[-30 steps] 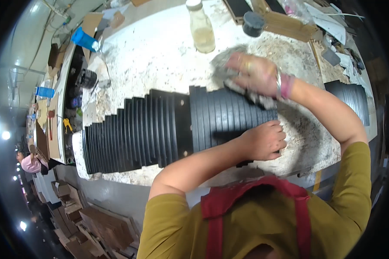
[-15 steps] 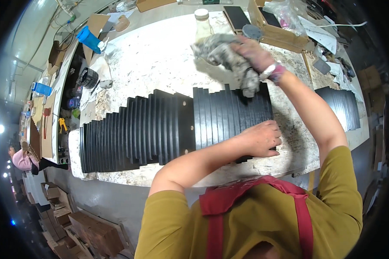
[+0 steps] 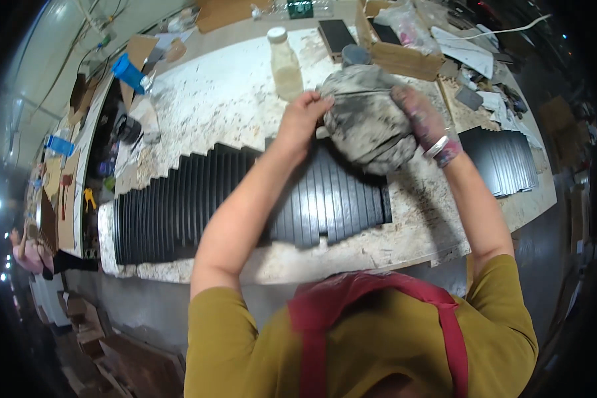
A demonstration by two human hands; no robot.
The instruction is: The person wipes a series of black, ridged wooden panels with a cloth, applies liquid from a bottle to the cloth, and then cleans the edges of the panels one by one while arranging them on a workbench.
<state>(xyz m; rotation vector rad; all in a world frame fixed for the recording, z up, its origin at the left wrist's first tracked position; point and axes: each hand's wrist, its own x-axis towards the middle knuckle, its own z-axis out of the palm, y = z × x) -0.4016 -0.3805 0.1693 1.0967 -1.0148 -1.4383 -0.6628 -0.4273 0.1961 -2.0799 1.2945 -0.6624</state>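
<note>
A grey, black-stained rag (image 3: 368, 119) is spread between my two hands above the right end of a long row of overlapping black panels (image 3: 179, 199). My left hand (image 3: 302, 119) pinches the rag's left edge between thumb and fingers. On the other side, my right hand (image 3: 423, 121), darkly smudged, grips the rag, with its fingertips partly behind the cloth. The rag hides part of the panels' far edge. Just beyond my left hand stands a clear bottle (image 3: 286, 69) with a white cap and pale contents.
The white worktable (image 3: 225, 86) is stained. A second stack of black panels (image 3: 501, 159) lies at the right. Farther back are an open cardboard box (image 3: 404, 60), a black block (image 3: 336, 38) and a blue bottle (image 3: 127, 71). Someone in pink (image 3: 32, 252) is far left.
My left hand has lifted off the panels and moved up and left to take the rag's edge. The rag, earlier bunched under my right hand, is now spread wider. The view has shifted slightly.
</note>
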